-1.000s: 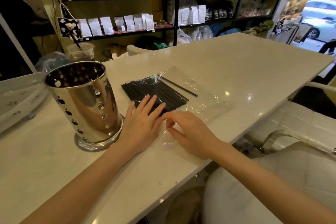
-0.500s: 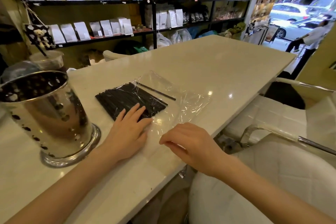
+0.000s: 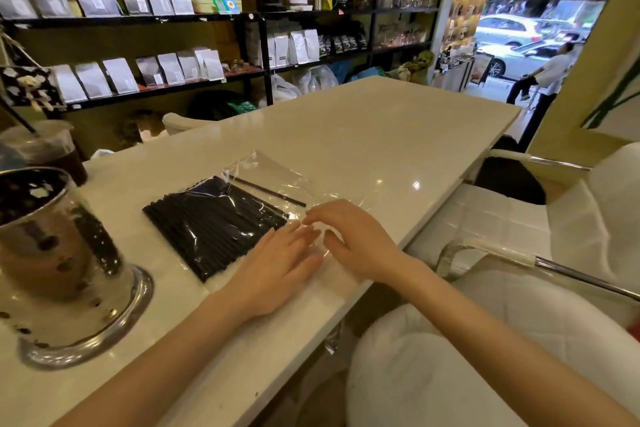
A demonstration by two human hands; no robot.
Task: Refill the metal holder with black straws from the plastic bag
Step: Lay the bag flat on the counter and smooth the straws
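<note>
A clear plastic bag [image 3: 277, 177] lies flat on the white counter [image 3: 381, 135] with a bundle of black straws [image 3: 211, 225] inside it, and one loose straw [image 3: 270, 191] lies apart inside the bag. The shiny metal holder [image 3: 59, 253] stands upright at the left, its opening facing up. My left hand [image 3: 277, 267] rests flat on the bag at the near right end of the bundle, fingers spread. My right hand [image 3: 353, 236] hovers curled over the bag's empty open end, fingertips touching the plastic beside my left fingers. Whether it pinches the film is unclear.
An iced drink cup [image 3: 52, 149] with a straw stands behind the holder. White padded chairs [image 3: 519, 229] sit along the counter's right edge. Shelves of pouches [image 3: 166, 69] fill the back wall. A person [image 3: 547, 76] walks past the doorway at far right.
The view has shifted right, so the holder sits further left. My right hand moved forward onto the bag's open end, meeting my left fingertips. My left hand slid right along the bag.
</note>
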